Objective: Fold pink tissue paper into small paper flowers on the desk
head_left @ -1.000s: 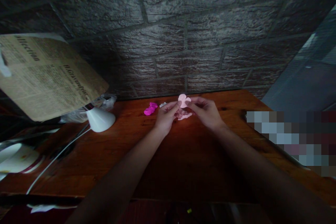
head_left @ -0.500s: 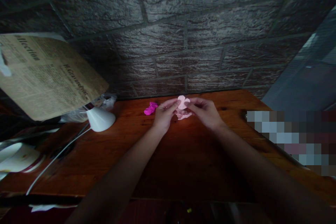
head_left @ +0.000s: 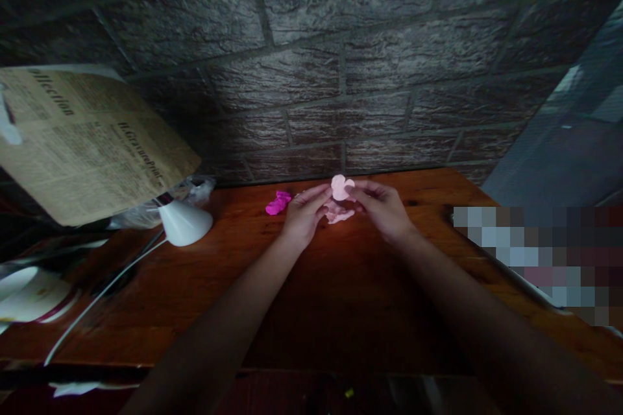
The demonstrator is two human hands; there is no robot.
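Note:
A thin, pale pink piece with rounded lobes like petals (head_left: 340,186) is held up between my two hands, a little above the wooden table. My left hand (head_left: 304,212) pinches at its lower left edge with thumb and fingers. On the other side, the thumb and fingers of my right hand (head_left: 383,206) are closed on its right lobe. Under the hands, a crumpled pale pink mass (head_left: 339,214) lies on the table, partly hidden by the fingers. Left of my left hand sits a bright magenta crumpled lump (head_left: 278,203). The pieces' material cannot be made out.
A lamp with a newsprint-patterned shade (head_left: 97,142) and white base (head_left: 187,224) stands at left, its white cord (head_left: 104,295) running forward. Clear plastic (head_left: 197,191) lies behind it. A white cup (head_left: 36,295) is at far left. A brick-patterned wall (head_left: 311,104) backs the wooden table (head_left: 341,298).
The lobed pink piece dipped and shifted slightly left, then came back up and right. My left hand has moved slightly left, now covering most of the small white bit beside the magenta lump.

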